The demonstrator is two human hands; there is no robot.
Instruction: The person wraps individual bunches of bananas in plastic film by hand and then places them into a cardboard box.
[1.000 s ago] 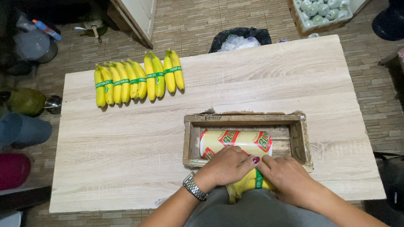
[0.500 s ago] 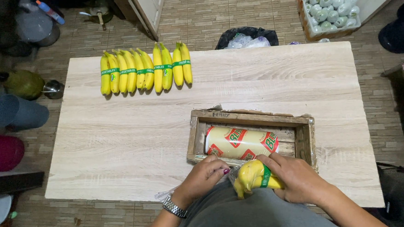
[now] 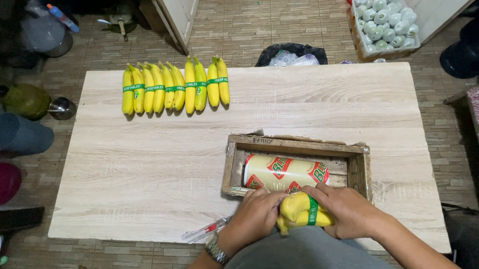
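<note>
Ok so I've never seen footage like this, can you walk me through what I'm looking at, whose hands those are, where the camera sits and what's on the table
There is no machine here. The camera sits on a person's head and looks down, so the two arms coming in from the bottom edge are that person's own.

The left hand, with a wristwatch on its wrist, and the right hand together grip a small bunch of bananas wrapped in a green band, at the near edge of the wooden table.

Just beyond the hands stands a shallow wooden box holding a big roll with a yellow and red print. At the far left lies a row of banded bananas. A pen lies by the left wrist.

On the floor behind are a black rubbish bag and a crate of pale round items.
</note>
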